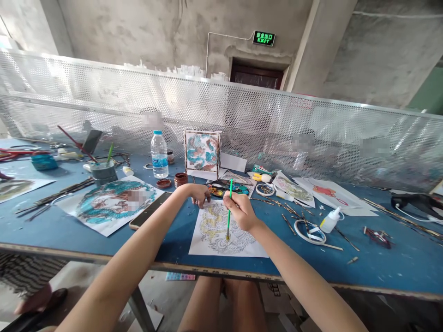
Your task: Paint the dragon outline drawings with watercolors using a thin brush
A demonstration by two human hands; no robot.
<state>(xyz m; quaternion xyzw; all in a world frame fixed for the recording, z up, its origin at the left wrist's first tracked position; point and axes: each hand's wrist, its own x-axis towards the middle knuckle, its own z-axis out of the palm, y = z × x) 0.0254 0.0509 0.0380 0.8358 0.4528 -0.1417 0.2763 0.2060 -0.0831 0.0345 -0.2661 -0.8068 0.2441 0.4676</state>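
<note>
My right hand (240, 211) grips a paintbrush (230, 207) with a green handle, held nearly upright. Its yellowish tip meets a white sheet with a line drawing (204, 246), partly coloured in yellow on the left. At the sheet's top left edge rests my left hand (200, 194), fingers bent down and somewhat apart, holding nothing. Just beyond both hands lies a dark palette (238, 186) with blotches of paint. A framed blue and brown picture (202, 151) stands upright behind. Left of it sits an open jar of brown paint (180, 179).
A painted sheet (110, 203) and a phone (152, 211) lie to my left, near a water bottle (159, 154) and a grey cup (104, 173) with brushes. On the right are a glue bottle (331, 220), a tape roll (309, 233) and thin sticks. A perforated metal screen (259, 124) borders the table.
</note>
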